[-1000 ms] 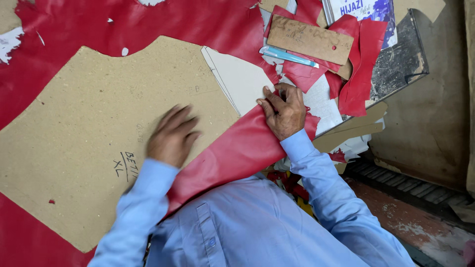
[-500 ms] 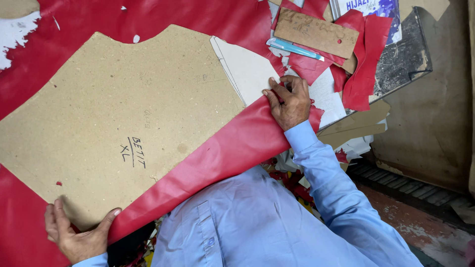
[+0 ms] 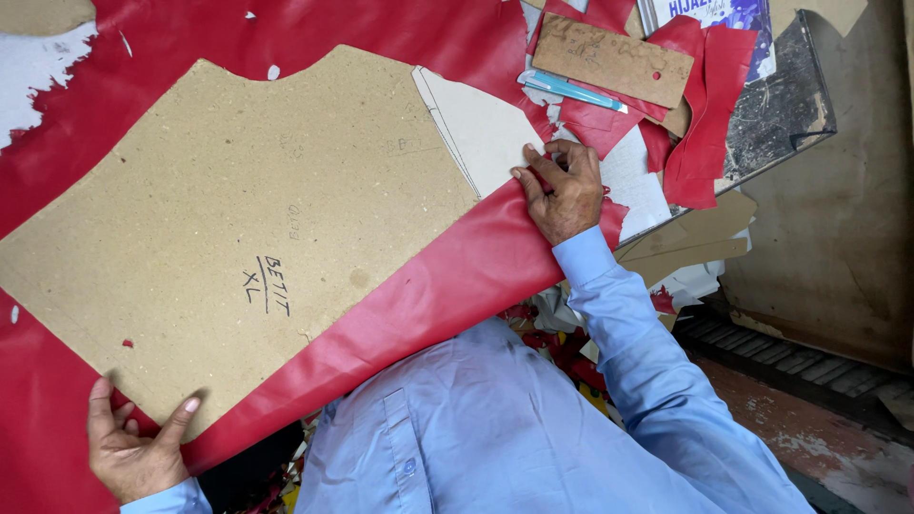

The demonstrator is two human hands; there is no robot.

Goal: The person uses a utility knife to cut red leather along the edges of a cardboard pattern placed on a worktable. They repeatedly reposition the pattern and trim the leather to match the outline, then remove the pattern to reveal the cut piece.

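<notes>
A big cardboard pattern [image 3: 238, 238], brown and with a curved notch at its top edge, lies flat on a wide sheet of red leather-like material [image 3: 314, 38] that covers the work table. The red sheet shows above the pattern, at its left, and along its lower right side, where the edge of the sheet [image 3: 419, 305] is folded up against the border of the pattern in a long straight band.

The left hand [image 3: 133, 452] is at the lower left corner. Its fingers are half curled and the thumb presses on the cardboard, so it pinches the corner of the pattern together with the red sheet under it. The right hand [image 3: 564, 190] lies at the other end of the band, palm down and fingers only slightly bent; it presses the red material flat, and I cannot tell if it also grips something.

As I judge it, the pattern is already placed on the material and the two hands hold it in position. No drawn line and no cut around the pattern is visible, so marking and cutting seem not yet done.

Further right are a pale sheet of card [image 3: 481, 128], a smaller brown cardboard piece [image 3: 614, 59], a light blue pen [image 3: 571, 90], red scraps [image 3: 700, 124] and a dark slab [image 3: 785, 105].
</notes>
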